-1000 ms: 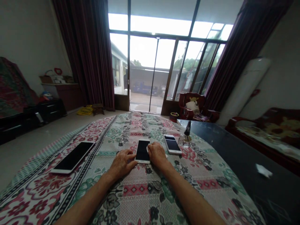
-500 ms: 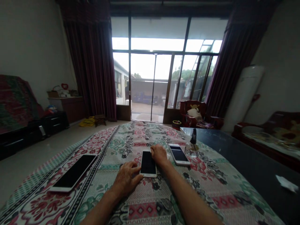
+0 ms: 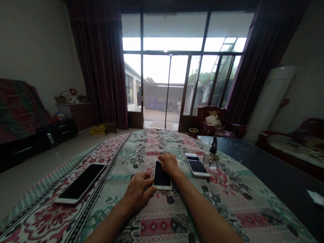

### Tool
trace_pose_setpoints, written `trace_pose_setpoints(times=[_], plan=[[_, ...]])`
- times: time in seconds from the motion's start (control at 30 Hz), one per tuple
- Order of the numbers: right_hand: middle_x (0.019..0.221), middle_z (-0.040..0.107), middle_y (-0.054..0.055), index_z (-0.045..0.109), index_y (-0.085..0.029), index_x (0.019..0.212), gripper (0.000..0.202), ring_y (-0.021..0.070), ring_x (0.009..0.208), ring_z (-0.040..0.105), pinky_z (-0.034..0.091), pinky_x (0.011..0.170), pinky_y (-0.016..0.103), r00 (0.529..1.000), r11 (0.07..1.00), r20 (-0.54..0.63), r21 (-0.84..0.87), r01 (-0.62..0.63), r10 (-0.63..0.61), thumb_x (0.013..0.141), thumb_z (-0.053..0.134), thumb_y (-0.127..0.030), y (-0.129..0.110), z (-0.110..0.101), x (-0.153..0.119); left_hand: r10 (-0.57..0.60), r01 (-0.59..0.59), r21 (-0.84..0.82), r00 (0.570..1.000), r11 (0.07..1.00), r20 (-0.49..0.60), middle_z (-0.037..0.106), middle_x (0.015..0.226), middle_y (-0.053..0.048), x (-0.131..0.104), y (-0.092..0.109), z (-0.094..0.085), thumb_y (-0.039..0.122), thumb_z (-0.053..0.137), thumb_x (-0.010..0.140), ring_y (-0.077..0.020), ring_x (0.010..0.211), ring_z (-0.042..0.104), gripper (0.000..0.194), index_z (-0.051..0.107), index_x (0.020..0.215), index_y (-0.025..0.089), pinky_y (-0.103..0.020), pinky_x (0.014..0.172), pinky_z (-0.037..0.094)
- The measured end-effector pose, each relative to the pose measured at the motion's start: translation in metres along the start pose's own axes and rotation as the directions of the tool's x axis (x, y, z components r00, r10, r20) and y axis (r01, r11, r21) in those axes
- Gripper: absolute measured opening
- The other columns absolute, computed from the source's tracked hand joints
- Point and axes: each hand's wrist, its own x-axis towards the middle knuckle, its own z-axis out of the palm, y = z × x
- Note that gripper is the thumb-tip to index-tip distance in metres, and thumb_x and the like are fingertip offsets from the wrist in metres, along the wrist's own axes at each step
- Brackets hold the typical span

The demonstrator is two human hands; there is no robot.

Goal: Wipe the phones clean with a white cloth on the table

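The middle phone lay face up on a patterned cloth, between your hands. Your left hand was loosely open, its fingers and thumb narrowly apart against the phone's left edge. Your right hand curled over its top right part; a pale scrap showed beside that hand, but whether you gripped it could not be told. Right of the middle phone lay a second phone, then a black-topped bottle; left, a larger device. Light left-hand bracing and gentle, even right-hand pressure suited this contact, avoiding a skid.
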Motion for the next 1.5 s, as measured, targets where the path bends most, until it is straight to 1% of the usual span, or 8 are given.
trace_pose_setpoints(times=[0.2,0.5,0.67,0.83,0.97,1.07,1.23,1.5], plan=[[0.104,0.066,0.004,0.068,-0.025,0.097,0.027,0.0218,0.097,0.053,0.034,0.079,0.032,0.991,0.992,0.038,0.009,0.129,-0.129,0.092,0.042,-0.023,-0.011,-0.001,0.001,0.006,-0.006,0.005,1.000,1.000,-0.002,0.063,0.107,-0.007,0.000,0.000,0.000,0.031,0.063,0.083,-0.0242,0.100,0.057,0.020,0.072,0.100,0.025,-0.039,0.090,0.043],[0.113,0.065,0.002,0.067,-0.027,0.104,0.030,0.0214,0.107,0.050,0.033,0.086,0.034,0.968,0.969,0.086,0.089,0.229,-0.237,0.089,0.042,-0.015,-0.013,-0.005,-0.003,-0.012,0.012,-0.002,1.000,1.000,-0.005,0.064,0.109,-0.007,0.000,0.001,0.000,0.031,0.063,0.083,-0.0245,0.100,0.057,0.023,0.072,0.104,0.026,-0.040,0.091,0.043],[0.112,0.066,0.002,0.068,-0.026,0.103,0.031,0.0211,0.109,0.051,0.035,0.088,0.035,0.965,0.968,0.136,0.147,0.205,-0.226,0.088,0.043,-0.014,-0.015,-0.012,-0.002,-0.008,0.008,-0.008,1.000,1.000,-0.013,0.064,0.108,-0.007,0.000,0.002,-0.002,0.030,0.064,0.082,-0.0240,0.099,0.057,0.023,0.072,0.103,0.026,-0.038,0.090,0.044],[0.104,0.068,0.004,0.071,-0.024,0.099,0.029,0.0195,0.102,0.055,0.037,0.090,0.032,0.959,0.954,0.115,0.185,0.236,-0.260,0.088,0.046,-0.015,-0.010,-0.011,0.001,-0.001,0.001,0.002,1.000,1.000,0.011,0.064,0.107,-0.006,0.001,0.002,-0.005,0.032,0.061,0.084,-0.0237,0.098,0.058,0.024,0.072,0.105,0.027,-0.038,0.089,0.044],[0.099,0.070,0.005,0.073,-0.021,0.096,0.030,0.0175,0.096,0.058,0.038,0.092,0.029,0.944,0.927,0.078,0.230,0.295,-0.320,0.086,0.046,-0.011,-0.004,-0.006,0.002,-0.003,0.003,0.007,1.000,1.000,0.018,0.064,0.108,-0.006,0.001,0.001,-0.005,0.032,0.061,0.084,-0.0234,0.099,0.057,0.024,0.072,0.105,0.027,-0.038,0.089,0.044],[0.099,0.071,0.005,0.073,-0.020,0.095,0.031,0.0173,0.097,0.060,0.038,0.093,0.028,0.943,0.923,0.072,0.239,0.301,-0.326,0.085,0.047,-0.009,-0.003,-0.005,0.001,0.006,-0.006,0.014,1.000,1.000,0.016,0.064,0.108,-0.006,0.001,0.000,-0.004,0.033,0.061,0.085,-0.0232,0.099,0.058,0.024,0.072,0.105,0.027,-0.038,0.090,0.043],[0.099,0.072,0.006,0.073,-0.019,0.096,0.032,0.0165,0.097,0.061,0.038,0.093,0.027,0.944,0.924,0.082,0.245,0.293,-0.321,0.084,0.046,-0.008,-0.008,-0.011,-0.010,0.022,-0.023,0.031,1.000,0.999,0.014,0.065,0.107,-0.005,0.002,0.001,-0.005,0.031,0.060,0.085,-0.0222,0.099,0.058,0.023,0.072,0.105,0.027,-0.036,0.091,0.044],[0.093,0.070,0.005,0.071,-0.018,0.095,0.028,0.0159,0.091,0.059,0.040,0.088,0.027,0.903,0.865,0.042,0.307,0.396,-0.428,0.085,0.047,-0.008,-0.015,-0.021,-0.039,0.030,-0.030,0.005,0.999,1.000,-0.026,0.066,0.107,-0.006,0.002,-0.001,-0.003,0.030,0.063,0.082,-0.0229,0.099,0.059,0.019,0.073,0.098,0.025,-0.037,0.090,0.044]])
